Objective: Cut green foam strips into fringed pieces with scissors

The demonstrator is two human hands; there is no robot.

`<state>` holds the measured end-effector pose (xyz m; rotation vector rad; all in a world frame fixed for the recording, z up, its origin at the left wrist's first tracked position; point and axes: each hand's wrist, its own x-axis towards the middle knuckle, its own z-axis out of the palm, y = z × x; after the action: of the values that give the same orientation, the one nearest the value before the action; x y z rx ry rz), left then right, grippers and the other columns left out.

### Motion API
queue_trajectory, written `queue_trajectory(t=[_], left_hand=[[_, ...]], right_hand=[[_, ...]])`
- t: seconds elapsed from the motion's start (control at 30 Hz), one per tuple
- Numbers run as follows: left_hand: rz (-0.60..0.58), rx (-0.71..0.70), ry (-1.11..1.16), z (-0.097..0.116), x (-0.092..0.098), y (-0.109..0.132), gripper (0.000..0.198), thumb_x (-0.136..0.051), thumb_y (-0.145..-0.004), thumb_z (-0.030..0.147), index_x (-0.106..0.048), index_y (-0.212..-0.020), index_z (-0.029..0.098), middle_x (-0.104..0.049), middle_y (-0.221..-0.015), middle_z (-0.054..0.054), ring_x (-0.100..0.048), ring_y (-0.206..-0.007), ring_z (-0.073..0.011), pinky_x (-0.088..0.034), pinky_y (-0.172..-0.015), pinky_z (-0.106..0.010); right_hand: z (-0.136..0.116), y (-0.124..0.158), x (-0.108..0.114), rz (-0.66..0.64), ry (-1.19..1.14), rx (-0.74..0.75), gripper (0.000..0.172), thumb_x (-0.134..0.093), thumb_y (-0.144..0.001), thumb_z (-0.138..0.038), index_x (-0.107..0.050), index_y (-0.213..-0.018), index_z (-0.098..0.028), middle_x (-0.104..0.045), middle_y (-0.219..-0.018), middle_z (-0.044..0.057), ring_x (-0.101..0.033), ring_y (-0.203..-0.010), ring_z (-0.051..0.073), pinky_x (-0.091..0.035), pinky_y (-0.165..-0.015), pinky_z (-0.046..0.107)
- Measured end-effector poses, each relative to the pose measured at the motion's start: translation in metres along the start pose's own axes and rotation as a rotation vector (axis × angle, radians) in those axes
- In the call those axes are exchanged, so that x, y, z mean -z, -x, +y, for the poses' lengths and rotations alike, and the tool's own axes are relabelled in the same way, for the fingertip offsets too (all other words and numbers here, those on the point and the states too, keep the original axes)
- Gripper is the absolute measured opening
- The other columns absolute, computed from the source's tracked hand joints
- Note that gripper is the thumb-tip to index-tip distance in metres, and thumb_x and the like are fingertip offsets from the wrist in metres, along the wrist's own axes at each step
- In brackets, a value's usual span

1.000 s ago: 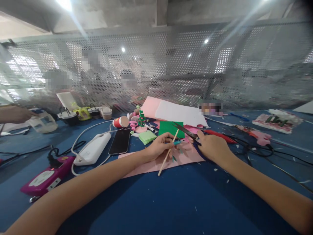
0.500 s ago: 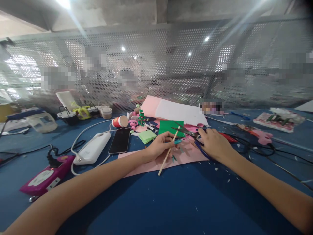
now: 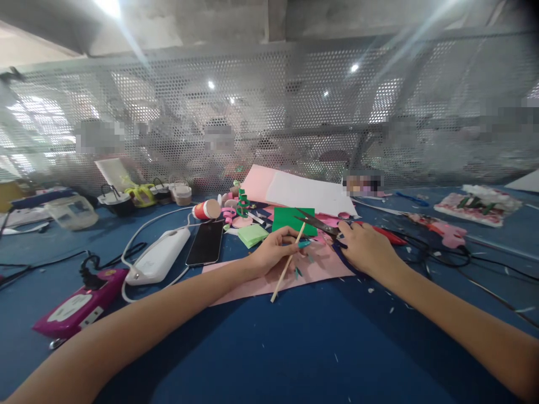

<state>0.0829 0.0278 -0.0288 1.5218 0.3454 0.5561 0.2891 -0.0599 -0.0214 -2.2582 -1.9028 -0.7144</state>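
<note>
My left hand (image 3: 274,251) pinches a thin pale wooden stick (image 3: 281,280), which slants from upper right down toward me. A small teal piece (image 3: 304,244) shows at its fingertips; I cannot tell what it is. In my right hand (image 3: 357,244) are scissors (image 3: 316,223) with dark blue handles, their blades a little apart and pointing left, near the top of the stick. Beneath both hands lies a pink paper sheet (image 3: 248,287) with small green scraps (image 3: 298,272) on it. A green paper (image 3: 290,217) sits just behind the blades.
To the left are a phone (image 3: 205,242), a white power bank (image 3: 160,255) with a cable and a purple power strip (image 3: 80,303). Light green notes (image 3: 252,235) and a white sheet (image 3: 309,193) lie behind. A pink glue gun (image 3: 450,233) and cords are at right.
The stick and both hands keep nearly the same position. The view has shifted very slightly, and the scissors remain close to the stick's upper end.
</note>
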Motion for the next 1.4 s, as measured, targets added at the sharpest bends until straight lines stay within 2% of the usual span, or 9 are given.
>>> queue_trajectory(t=[0.17,0.33,0.5,0.67,0.83,1.0,1.2,1.4], left_hand=[[-0.015,-0.012,-0.004,-0.002,0.001,0.000,0.029,-0.062,-0.076,0.031,-0.047,-0.095,0.016,-0.064,-0.081,-0.005,-0.056,-0.040,-0.0085,-0.050,-0.040,-0.023],[-0.010,-0.003,0.005,-0.001,-0.001,-0.001,0.030,-0.062,-0.076,0.031,-0.046,-0.098,0.016,-0.063,-0.080,-0.004,-0.056,-0.039,-0.0092,-0.047,-0.037,-0.021],[0.020,0.010,0.005,0.001,-0.004,0.000,0.028,-0.063,-0.076,0.028,-0.046,-0.094,0.016,-0.063,-0.079,-0.004,-0.055,-0.037,-0.0085,-0.046,-0.036,-0.021],[0.021,0.019,-0.022,0.001,-0.003,0.000,0.030,-0.062,-0.076,0.031,-0.045,-0.095,0.017,-0.063,-0.079,-0.004,-0.054,-0.038,-0.0084,-0.047,-0.036,-0.022],[0.007,0.010,-0.041,0.001,-0.003,0.001,0.028,-0.061,-0.076,0.030,-0.045,-0.095,0.016,-0.063,-0.082,-0.004,-0.055,-0.039,-0.0083,-0.049,-0.038,-0.023],[-0.012,0.004,-0.032,0.001,-0.003,0.001,0.028,-0.061,-0.077,0.029,-0.045,-0.097,0.017,-0.063,-0.084,-0.004,-0.055,-0.039,-0.0078,-0.048,-0.038,-0.022],[-0.011,0.006,-0.030,0.002,-0.003,0.001,0.028,-0.061,-0.078,0.029,-0.046,-0.098,0.017,-0.064,-0.083,-0.004,-0.054,-0.039,-0.0064,-0.047,-0.038,-0.020],[-0.014,0.002,-0.045,0.003,-0.002,0.002,0.028,-0.061,-0.077,0.030,-0.046,-0.098,0.017,-0.064,-0.083,-0.004,-0.055,-0.039,-0.0081,-0.047,-0.038,-0.022]], right_hand=[[-0.001,0.000,0.008,-0.050,0.050,-0.015,0.053,-0.022,-0.089,-0.054,-0.054,-0.102,-0.013,-0.065,-0.076,0.016,-0.062,-0.077,0.030,-0.038,-0.053,0.029],[0.001,0.001,0.006,-0.040,0.001,-0.001,0.050,-0.025,-0.088,-0.053,-0.053,-0.102,-0.013,-0.065,-0.077,0.014,-0.063,-0.074,0.029,-0.037,-0.051,0.029],[0.005,0.001,-0.002,0.000,-0.078,0.076,0.052,-0.024,-0.088,-0.054,-0.053,-0.099,-0.012,-0.063,-0.095,0.015,-0.062,-0.082,0.028,-0.038,-0.056,0.030],[0.004,0.001,-0.004,-0.011,-0.074,0.080,0.055,-0.024,-0.088,-0.056,-0.052,-0.100,-0.011,-0.061,-0.096,0.016,-0.059,-0.083,0.027,-0.040,-0.061,0.032],[0.004,0.001,-0.006,0.023,-0.050,0.075,0.056,-0.029,-0.086,-0.059,-0.051,-0.105,-0.010,-0.057,-0.105,0.019,-0.053,-0.092,0.031,-0.041,-0.071,0.037],[0.007,0.000,-0.008,0.017,-0.076,0.081,0.054,-0.031,-0.086,-0.055,-0.052,-0.107,-0.010,-0.059,-0.100,0.018,-0.052,-0.096,0.030,-0.041,-0.076,0.036],[0.002,0.001,0.003,-0.014,-0.067,0.028,0.045,-0.034,-0.087,-0.051,-0.055,-0.098,-0.013,-0.063,-0.088,0.016,-0.056,-0.090,0.027,-0.043,-0.067,0.033],[0.001,0.001,0.005,-0.035,-0.055,0.020,0.042,-0.035,-0.087,-0.048,-0.058,-0.094,-0.013,-0.064,-0.084,0.015,-0.059,-0.086,0.026,-0.043,-0.059,0.030]])
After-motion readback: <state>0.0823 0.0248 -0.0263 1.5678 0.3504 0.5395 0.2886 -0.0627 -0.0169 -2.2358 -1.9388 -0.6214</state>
